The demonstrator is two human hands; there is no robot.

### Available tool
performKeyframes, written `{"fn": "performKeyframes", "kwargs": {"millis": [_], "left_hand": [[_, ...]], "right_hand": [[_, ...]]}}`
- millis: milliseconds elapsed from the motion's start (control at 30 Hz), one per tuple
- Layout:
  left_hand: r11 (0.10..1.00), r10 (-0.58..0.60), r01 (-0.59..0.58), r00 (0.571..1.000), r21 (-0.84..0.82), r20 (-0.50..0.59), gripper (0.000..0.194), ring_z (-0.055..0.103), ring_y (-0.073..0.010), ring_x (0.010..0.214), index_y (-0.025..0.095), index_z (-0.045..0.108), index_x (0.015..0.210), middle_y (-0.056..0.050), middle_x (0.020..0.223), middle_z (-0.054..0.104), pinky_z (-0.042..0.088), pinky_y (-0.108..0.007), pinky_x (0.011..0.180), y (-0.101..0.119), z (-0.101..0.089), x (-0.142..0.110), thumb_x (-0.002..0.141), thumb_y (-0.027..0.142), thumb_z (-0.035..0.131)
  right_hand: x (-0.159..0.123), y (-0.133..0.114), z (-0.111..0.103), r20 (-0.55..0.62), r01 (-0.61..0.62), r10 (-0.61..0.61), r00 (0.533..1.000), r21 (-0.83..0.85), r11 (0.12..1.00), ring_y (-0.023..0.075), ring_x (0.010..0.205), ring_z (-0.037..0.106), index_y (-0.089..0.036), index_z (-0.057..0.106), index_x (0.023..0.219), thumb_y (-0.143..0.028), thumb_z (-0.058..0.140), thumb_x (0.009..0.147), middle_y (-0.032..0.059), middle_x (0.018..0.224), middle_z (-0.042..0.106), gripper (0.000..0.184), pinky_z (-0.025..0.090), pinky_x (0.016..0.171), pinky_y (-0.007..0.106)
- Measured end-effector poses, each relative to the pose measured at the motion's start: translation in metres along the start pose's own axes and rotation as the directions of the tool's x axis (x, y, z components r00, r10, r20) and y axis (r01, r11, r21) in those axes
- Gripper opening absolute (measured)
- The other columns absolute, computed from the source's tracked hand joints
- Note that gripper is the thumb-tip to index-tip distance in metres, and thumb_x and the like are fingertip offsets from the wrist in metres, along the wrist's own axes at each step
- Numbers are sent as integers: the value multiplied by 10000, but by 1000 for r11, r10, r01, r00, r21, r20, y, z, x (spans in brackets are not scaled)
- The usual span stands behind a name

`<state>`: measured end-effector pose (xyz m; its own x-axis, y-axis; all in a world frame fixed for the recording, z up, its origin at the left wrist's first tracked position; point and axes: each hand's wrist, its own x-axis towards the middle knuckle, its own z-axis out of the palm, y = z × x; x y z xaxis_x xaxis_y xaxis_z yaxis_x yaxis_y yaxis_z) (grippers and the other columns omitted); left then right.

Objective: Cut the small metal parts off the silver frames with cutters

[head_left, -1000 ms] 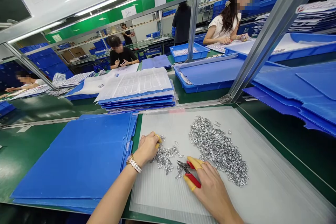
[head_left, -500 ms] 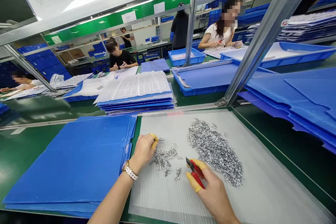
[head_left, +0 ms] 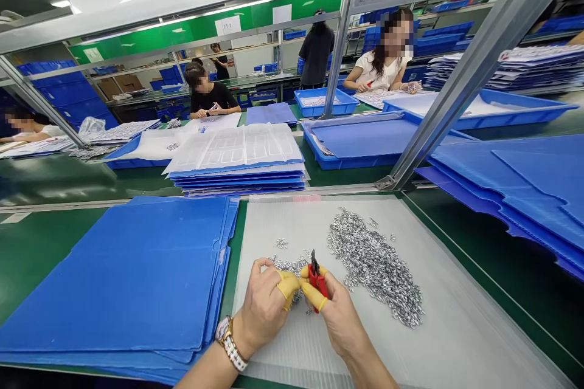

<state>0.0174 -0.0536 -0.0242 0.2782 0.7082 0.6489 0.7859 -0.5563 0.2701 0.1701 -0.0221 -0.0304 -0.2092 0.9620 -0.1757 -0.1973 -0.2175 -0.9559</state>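
Observation:
My right hand [head_left: 340,313] grips small red-handled cutting pliers [head_left: 319,282], their dark jaws pointing up and away from me. My left hand [head_left: 262,307], with a watch on its wrist, is closed in a pinch, its fingertips meeting those of my right hand. Whatever lies between them is too small to make out. Yellow finger covers sit on fingers of both hands. Below and behind the fingers is a small heap of shiny metal pieces [head_left: 292,265], partly hidden. To the right spreads a larger heap of similar pieces [head_left: 374,264]. Both heaps lie on a translucent ribbed sheet [head_left: 456,322].
Blue plastic sheets [head_left: 132,279] are stacked at my left, and more blue sheets [head_left: 524,176] lie at the right. Beyond the metal frame post [head_left: 447,91] stand blue trays [head_left: 356,140] and a pile of sheets [head_left: 237,152]. Several people sit or stand farther back.
My left hand has moved right and nearer, leaving the small heap's left side. My right hand has shifted left with the pliers, and the fingertips now meet.

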Motion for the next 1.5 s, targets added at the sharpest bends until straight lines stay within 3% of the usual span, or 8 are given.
{"fn": "performKeyframes", "kwargs": {"millis": [200, 300, 433, 633, 733, 967, 1233, 1500], "left_hand": [[997, -18, 15, 999, -77, -36, 360, 590, -154, 785, 237, 529, 1105, -43, 951, 693, 397, -427, 911, -7, 7, -1, 838, 6, 456], [937, -220, 209, 975, -279, -11, 284, 594, -165, 836, 223, 555, 1096, -57, 966, 678, 448, -357, 816, -10, 12, -2, 874, 73, 462], [633, -574, 576, 797, -517, 186, 158, 579, -153, 748, 188, 620, 997, -56, 893, 666, 462, -270, 668, -17, 21, -3, 871, 202, 526], [309, -658, 674, 661, -671, 360, 170, 526, -122, 635, 151, 622, 924, -32, 768, 628, 410, -224, 567, -27, 30, -4, 836, 288, 572], [320, -655, 687, 658, -652, 372, 182, 488, -109, 595, 150, 628, 903, -24, 748, 611, 373, -215, 532, -27, 29, -3, 829, 306, 572], [536, -661, 691, 701, -484, 268, 151, 431, -105, 577, 172, 674, 860, -3, 725, 579, 337, -223, 540, -27, 26, -2, 799, 227, 548], [499, -710, 724, 656, -475, 255, 117, 393, -101, 548, 166, 663, 784, 11, 661, 552, 291, -220, 521, -34, 19, -2, 761, 235, 572], [370, -678, 714, 645, -595, 352, 138, 415, -97, 561, 156, 627, 782, 5, 685, 550, 340, -222, 544, -36, 25, -4, 760, 287, 589]], "right_hand": [[1, -2, 5, -8, -24, 24, 1000, 24, 999, 195, 795, 605, -193, 651, 894, -463, 804, 596, 31, 848, 648, 430, 504, 702, 308], [9, 4, 8, -46, 6, -7, 999, -12, 1000, 193, 805, 614, -194, 646, 908, -463, 796, 596, 29, 849, 654, 439, 511, 736, 303], [25, 19, 14, -112, 84, -100, 989, -134, 987, 198, 794, 630, -197, 629, 925, -482, 737, 641, 39, 859, 672, 416, 525, 752, 325], [36, 34, 17, -111, 130, -169, 979, -294, 947, 216, 827, 643, -214, 614, 975, -416, 654, 714, 49, 909, 684, 332, 528, 763, 353], [36, 38, 17, -83, 138, -165, 983, -264, 955, 196, 784, 634, -211, 593, 986, -397, 632, 731, 31, 867, 665, 317, 528, 729, 328], [38, 38, 20, -61, 132, -154, 986, -272, 953, 186, 729, 635, -202, 592, 964, -395, 619, 710, 22, 809, 660, 320, 536, 688, 318], [30, 6, -12, -53, 110, -165, 985, -538, 836, 228, 823, 671, -242, 642, 964, -388, 621, 699, 20, 874, 717, 303, 526, 779, 369], [19, 12, -12, -4, 254, -292, 956, -483, 838, 231, 880, 673, -216, 608, 1057, -382, 582, 765, 83, 1008, 707, 337, 540, 817, 381]]}}
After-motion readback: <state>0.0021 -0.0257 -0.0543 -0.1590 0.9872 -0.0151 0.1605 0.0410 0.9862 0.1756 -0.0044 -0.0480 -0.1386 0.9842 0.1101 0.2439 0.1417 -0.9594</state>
